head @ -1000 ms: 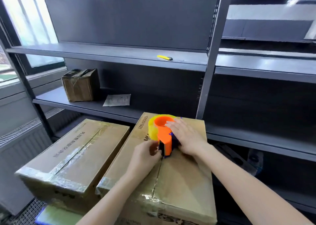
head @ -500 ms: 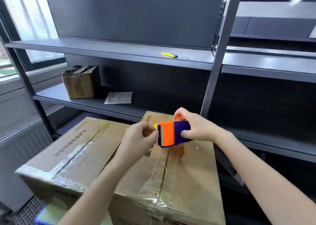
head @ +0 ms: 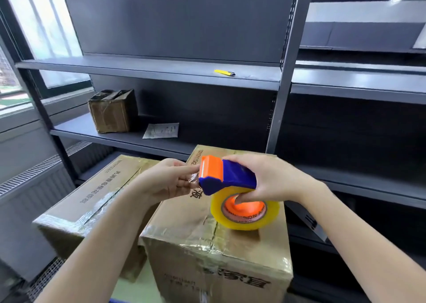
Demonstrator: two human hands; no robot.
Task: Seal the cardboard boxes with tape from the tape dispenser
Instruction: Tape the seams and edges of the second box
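- Orange and blue plastic tape dispenser point(head: 224, 176) held in the air above the near cardboard box point(head: 214, 222); its yellowish tape roll point(head: 245, 210) hangs below the blue body, low over the box top; whether the roll touches the box cannot be told.
- Right hand point(head: 274, 178) closed around the dispenser; fingers wrapped over the blue body, thumb pushed into the orange core of the roll; grip pressed tight on the dispenser.
- Left hand point(head: 170, 180) just beside the orange cutter end; thumb and fingertips pinching the loose, crinkled end of the clear tape point(head: 193, 180).
- Near cardboard box stands directly below both hands; centre seam visible along its top; shiny tape wrinkled over its front edge.
- Second cardboard box point(head: 92, 201) just beside it on the left; tape along its seam and front edge.
- Grey metal shelving point(head: 285, 77) behind the boxes; small brown box point(head: 113, 111) and a sheet of paper point(head: 161, 130) on the middle shelf; yellow utility knife point(head: 224, 72) on the upper shelf.
- Window point(head: 34, 37) at far left.
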